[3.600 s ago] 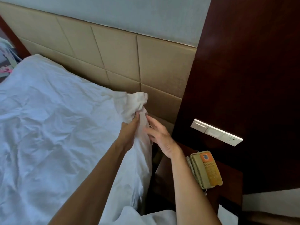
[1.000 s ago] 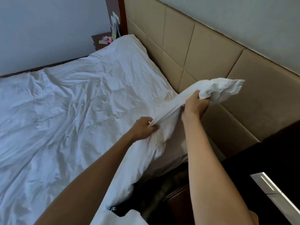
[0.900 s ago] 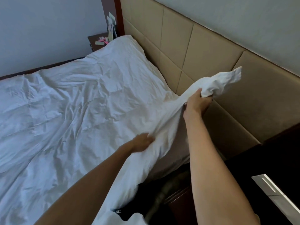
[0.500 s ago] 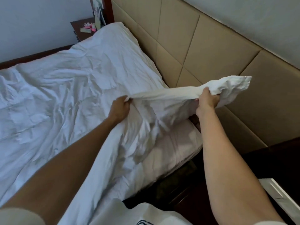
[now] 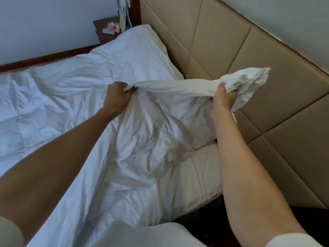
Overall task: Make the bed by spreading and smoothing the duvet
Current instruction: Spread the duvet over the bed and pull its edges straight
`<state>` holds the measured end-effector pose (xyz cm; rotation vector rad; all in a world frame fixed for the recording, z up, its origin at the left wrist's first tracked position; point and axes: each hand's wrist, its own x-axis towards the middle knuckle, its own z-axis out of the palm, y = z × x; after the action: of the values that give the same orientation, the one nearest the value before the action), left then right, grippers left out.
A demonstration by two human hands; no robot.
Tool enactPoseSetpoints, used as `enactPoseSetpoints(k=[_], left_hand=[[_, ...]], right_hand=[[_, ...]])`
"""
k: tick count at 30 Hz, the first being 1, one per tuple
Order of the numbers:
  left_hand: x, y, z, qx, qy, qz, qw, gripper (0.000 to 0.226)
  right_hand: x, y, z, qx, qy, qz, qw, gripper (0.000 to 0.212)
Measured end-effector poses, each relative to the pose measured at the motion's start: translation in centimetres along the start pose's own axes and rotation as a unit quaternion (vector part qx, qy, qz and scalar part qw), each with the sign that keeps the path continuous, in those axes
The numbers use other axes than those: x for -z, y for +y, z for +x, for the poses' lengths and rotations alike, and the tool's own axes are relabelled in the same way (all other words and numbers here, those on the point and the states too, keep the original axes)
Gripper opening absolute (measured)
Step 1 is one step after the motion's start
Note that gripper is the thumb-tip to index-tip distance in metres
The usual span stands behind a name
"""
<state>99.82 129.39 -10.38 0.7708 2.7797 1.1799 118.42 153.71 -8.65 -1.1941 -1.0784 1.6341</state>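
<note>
the duvet [image 5: 71,107] is white and full of wrinkles. it lies over most of the bed, from the far side up to the headboard [image 5: 222,41].

the left hand [image 5: 117,98] is shut tight on the top edge of the duvet, out over the middle of the bed. the right hand [image 5: 221,99] is shut tight on the same edge, near the corner. the corner puffs out past the right hand, in front of the headboard. the edge is pulled straight between the two hands and held up off the bed. under that edge the duvet hangs down in loose folds.

below the lifted part you can see the sheet [image 5: 195,177], at the corner of the bed near the headboard.

both arms are bare and reach out from the bottom of the view.

the headboard is tan with soft square panels. far away, past the top of the bed, there is a small dark table [image 5: 105,35] with some little pink and green things on it. they are too small to tell what they are.
</note>
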Motion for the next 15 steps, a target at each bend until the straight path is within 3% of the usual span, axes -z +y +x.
enactPoseSetpoints(k=[5,11,15], left_hand=[[-0.2,1.5,7.2,0.023,0.086,-0.017,0.996,0.045],[-4.9,-3.3,8.8,0.08,-0.023,0.06,0.995,0.044],[-7.2,-5.7,9.2,0.121,-0.025,0.089,0.988,0.04]], right_hand=[[-5.9,-1.2,4.1,0.043,-0.026,0.024,0.998,0.041],[-8.2,1.5,9.5,-0.065,-0.067,-0.054,0.994,0.048],[-9.2,4.1,11.2,-0.09,-0.091,-0.088,0.988,0.044]])
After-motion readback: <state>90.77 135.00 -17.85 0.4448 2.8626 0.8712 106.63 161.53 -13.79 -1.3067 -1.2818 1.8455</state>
